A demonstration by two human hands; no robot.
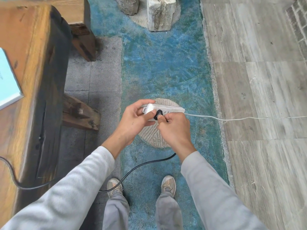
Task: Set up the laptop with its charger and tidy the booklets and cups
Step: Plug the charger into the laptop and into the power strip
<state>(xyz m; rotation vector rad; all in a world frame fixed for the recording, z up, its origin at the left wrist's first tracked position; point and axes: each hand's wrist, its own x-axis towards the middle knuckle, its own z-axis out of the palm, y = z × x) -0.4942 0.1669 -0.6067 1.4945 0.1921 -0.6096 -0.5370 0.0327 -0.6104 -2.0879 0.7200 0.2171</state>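
1. Head view: I stand beside the tabletop (25,47) and work on the charger step. My left hand (132,120) is closed around the end of the white power strip (163,109), held in the air above the floor. My right hand (174,128) pinches the black plug (157,115) of the charger against the strip's face.
2. I judge the plug is at a socket, but I cannot tell if it is fully seated. The next move needs a firm, straight push while the left hand braces the strip.
3. The black cable (132,168) runs from my right hand toward the near left, onto the tabletop.
4. The laptop and cups are out of view. Only a corner of a light blue booklet (8,80) shows at the left edge. The socket holes are hidden by my fingers.
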